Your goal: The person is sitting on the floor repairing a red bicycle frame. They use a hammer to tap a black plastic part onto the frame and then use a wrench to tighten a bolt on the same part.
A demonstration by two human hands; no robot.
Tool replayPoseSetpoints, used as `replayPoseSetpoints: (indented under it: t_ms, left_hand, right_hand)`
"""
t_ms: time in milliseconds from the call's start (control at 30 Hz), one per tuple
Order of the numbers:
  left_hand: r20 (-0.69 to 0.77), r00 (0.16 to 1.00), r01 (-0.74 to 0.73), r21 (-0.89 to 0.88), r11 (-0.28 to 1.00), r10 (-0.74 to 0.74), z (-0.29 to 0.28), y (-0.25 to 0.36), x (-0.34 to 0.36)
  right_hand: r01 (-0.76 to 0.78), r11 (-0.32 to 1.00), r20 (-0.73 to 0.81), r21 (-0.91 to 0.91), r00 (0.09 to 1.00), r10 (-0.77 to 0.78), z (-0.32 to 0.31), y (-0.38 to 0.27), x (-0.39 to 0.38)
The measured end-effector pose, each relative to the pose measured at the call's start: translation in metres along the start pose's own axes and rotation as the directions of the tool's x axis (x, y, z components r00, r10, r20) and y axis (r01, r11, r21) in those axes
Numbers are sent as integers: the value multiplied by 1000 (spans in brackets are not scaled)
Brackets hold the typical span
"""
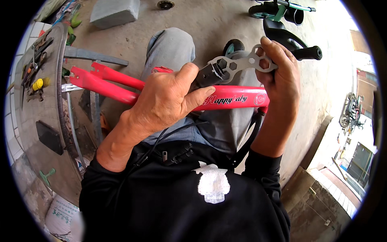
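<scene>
A red children's bike frame (238, 97) lies across my lap, its forked red end (107, 84) pointing left. My left hand (163, 97) is closed round a short black cylindrical part (207, 76) above the frame, its thumb lying along that part. My right hand (280, 66) grips one end of a flat grey multi-hole wrench (250, 62) between thumb and fingers. The wrench's other end meets the open end of the black part; whether it is seated on a nut there, I cannot tell. A black cable (161, 139) hangs below my left hand.
On the left stands a round table (36, 133) bearing hand tools (36, 60), a yellow object (38, 84) and a dark flat piece (49, 137). A grey block (115, 13) sits on the floor ahead. Small bike parts with a black handlebar grip (308, 53) are at far right.
</scene>
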State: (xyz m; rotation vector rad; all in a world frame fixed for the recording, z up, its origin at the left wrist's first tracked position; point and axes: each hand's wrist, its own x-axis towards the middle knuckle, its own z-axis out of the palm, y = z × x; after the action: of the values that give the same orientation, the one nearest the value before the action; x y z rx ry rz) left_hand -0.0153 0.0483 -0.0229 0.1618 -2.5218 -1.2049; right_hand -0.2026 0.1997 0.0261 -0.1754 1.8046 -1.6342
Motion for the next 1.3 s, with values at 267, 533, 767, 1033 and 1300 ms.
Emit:
replayPoseSetpoints:
  t_ms: [267,533,767,1033,1300]
  left_hand:
    - [106,992,-69,27,997,66,2,-3,-2]
    - [174,984,0,-182,983,33,1,-3,-2]
    - [144,989,83,-356,931,-33,-5,-5,-1]
    - [184,932,348,-698,626,-313,-24,6,-1]
    - [-10,892,268,-793,547,-452,-34,11,4]
  right_hand:
    - [-144,987,143,70,981,133,11,21,42]
    - [-165,984,253,-71,951,178,42,66,75]
    - [-146,970,238,-194,952,191,64,76,66]
    - [-41,995,229,-87,972,60,81,83,35]
    - [16,981,199,-195,980,24,98,78,4]
